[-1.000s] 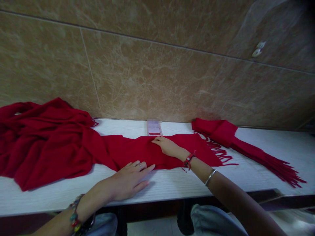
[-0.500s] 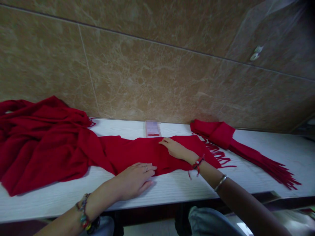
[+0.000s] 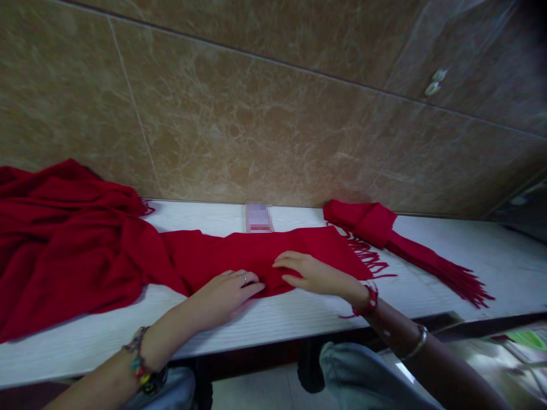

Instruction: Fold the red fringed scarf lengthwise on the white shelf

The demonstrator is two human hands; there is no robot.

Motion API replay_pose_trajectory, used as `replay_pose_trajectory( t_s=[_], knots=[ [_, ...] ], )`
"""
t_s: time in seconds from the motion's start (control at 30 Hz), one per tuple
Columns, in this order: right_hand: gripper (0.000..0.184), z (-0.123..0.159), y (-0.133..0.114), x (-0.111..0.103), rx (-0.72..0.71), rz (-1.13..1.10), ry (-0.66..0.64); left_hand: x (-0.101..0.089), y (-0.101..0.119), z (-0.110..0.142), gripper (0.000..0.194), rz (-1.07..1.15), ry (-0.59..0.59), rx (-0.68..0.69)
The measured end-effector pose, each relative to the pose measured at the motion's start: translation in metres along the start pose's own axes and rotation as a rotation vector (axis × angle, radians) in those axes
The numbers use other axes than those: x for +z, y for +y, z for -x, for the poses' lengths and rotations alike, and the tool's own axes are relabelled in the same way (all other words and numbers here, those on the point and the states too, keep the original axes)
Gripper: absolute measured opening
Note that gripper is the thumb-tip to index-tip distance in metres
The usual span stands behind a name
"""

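Red fringed scarf: left hand and right hand lie apart, fingers loose, the right's shift frontward bringing both near one edge

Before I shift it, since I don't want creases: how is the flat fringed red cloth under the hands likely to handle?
The flat red cloth is probably floppy, since it drapes in soft folds toward the heap. It looks fairly thin, so likely light for its length. Pulled, it may drag the heap, as the two look continuous.
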State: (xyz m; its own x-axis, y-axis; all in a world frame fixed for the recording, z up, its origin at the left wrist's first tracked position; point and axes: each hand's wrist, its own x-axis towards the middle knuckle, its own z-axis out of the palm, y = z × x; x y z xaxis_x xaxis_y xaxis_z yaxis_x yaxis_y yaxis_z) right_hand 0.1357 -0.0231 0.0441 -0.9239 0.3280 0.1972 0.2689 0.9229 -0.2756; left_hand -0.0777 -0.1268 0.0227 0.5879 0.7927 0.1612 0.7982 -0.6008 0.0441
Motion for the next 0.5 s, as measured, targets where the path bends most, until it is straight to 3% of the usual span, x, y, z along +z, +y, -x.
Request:
replay_pose_trajectory(
  t_s=[0.1, 0.17, 0.37, 0.5],
  knots=[
    [0.03, 0.018, -0.014, -0.001, 0.001, 0.058, -0.103, 0.0, -0.001, 0.001, 0.034, -0.079, -0.027, -0.023],
    [0.028, 0.026, -0.013, 0.004, -0.006, 0.145, -0.098, 0.0, -0.001, 0.001, 0.039, -0.125, -0.039, -0.037],
    [0.019, 0.031, -0.005, 0.027, -0.078, 0.343, 0.12, 0.0, 0.003, -0.006, 0.03, -0.178, 0.028, -0.074],
    [0.015, 0.028, -0.007, 0.032, -0.087, 0.403, 0.175, -0.001, 0.005, -0.015, 0.019, -0.185, 0.079, -0.06]
  ],
)
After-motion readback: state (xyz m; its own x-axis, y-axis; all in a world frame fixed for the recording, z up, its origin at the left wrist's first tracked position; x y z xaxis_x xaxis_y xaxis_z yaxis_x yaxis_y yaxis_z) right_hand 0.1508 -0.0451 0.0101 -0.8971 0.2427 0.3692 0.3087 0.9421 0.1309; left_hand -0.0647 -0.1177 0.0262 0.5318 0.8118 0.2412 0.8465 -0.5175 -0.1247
